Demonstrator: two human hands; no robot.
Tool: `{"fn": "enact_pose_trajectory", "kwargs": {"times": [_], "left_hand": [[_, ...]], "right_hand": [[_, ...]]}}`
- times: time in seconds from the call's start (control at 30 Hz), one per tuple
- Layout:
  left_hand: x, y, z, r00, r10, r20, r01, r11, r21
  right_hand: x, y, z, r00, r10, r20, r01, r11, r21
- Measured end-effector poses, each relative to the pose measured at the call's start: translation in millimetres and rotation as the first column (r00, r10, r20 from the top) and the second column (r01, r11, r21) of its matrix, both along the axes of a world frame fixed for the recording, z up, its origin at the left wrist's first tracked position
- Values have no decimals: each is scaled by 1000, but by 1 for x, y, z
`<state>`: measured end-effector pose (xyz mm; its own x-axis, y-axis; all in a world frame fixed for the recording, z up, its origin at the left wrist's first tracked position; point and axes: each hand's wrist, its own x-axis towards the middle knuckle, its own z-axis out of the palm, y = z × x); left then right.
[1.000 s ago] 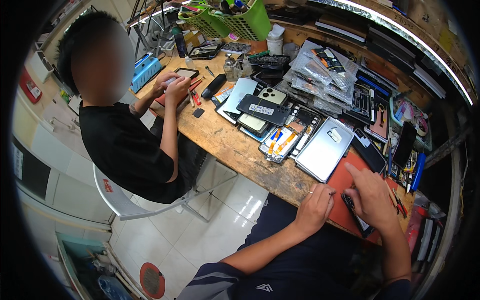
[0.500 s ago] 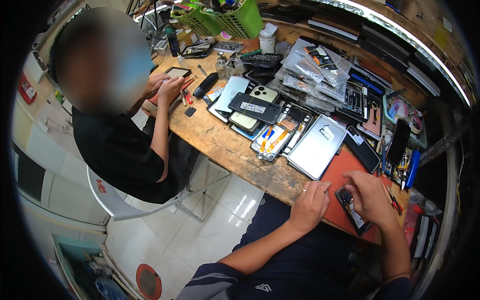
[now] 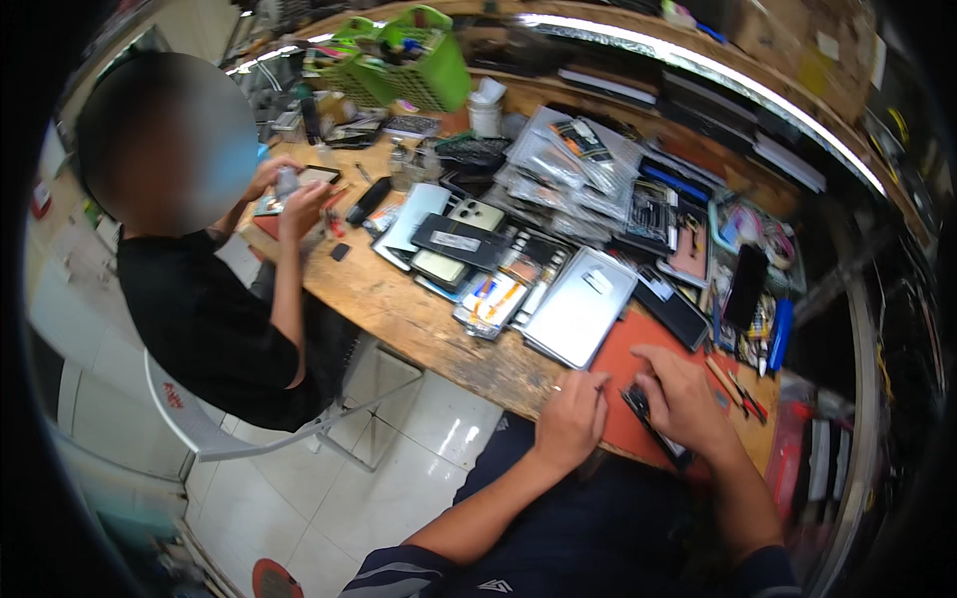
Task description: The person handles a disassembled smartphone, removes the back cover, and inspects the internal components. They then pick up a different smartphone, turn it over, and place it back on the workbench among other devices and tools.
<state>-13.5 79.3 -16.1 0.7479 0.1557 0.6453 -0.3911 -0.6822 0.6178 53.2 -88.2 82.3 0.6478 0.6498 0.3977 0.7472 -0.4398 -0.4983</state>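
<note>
At the front right of the bench, an opened phone (image 3: 658, 431) lies over a red-orange mat (image 3: 626, 344), its dark frame seen narrow, as if tilted. Curled around its right side is my right hand (image 3: 686, 404), thumb against the phone's upper end; the hand hides part of it. My left hand (image 3: 568, 427) is closed at the mat's left edge, apart from the phone. Its fingertips are pinched together, and whatever they hold is too small to make out. Just beyond the mat lies a silver tablet-sized panel (image 3: 580, 309).
Phones, including a dark one (image 3: 461, 241), crowd the bench (image 3: 374, 284) beside bubble-wrapped packets (image 3: 563, 179). Red-black pliers (image 3: 748, 401) lie right of my right hand. A basket (image 3: 763, 224) of parts stands behind. At left a seated person in black (image 3: 204, 309) handles small items.
My view has swung, shifting the whole scene left and slightly down. The opened phone now shows narrower beneath my right hand. At left, the other person's hands have moved apart.
</note>
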Motion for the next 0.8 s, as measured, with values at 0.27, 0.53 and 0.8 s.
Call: {"fn": "enact_pose_trajectory", "kwargs": {"times": [0.27,0.53,0.8], "left_hand": [[-4,3,-4,997,63,41,-64,998,24],[-2,5,11,988,-69,-141,92,982,163],[2,3,24,951,-18,-308,149,902,405]], "right_hand": [[-20,-51,17,962,-264,-71,258,963,-80],[-58,-64,-18,917,-387,-97,317,854,-412],[-64,-82,-27,900,-427,-90,364,848,-386]]}}
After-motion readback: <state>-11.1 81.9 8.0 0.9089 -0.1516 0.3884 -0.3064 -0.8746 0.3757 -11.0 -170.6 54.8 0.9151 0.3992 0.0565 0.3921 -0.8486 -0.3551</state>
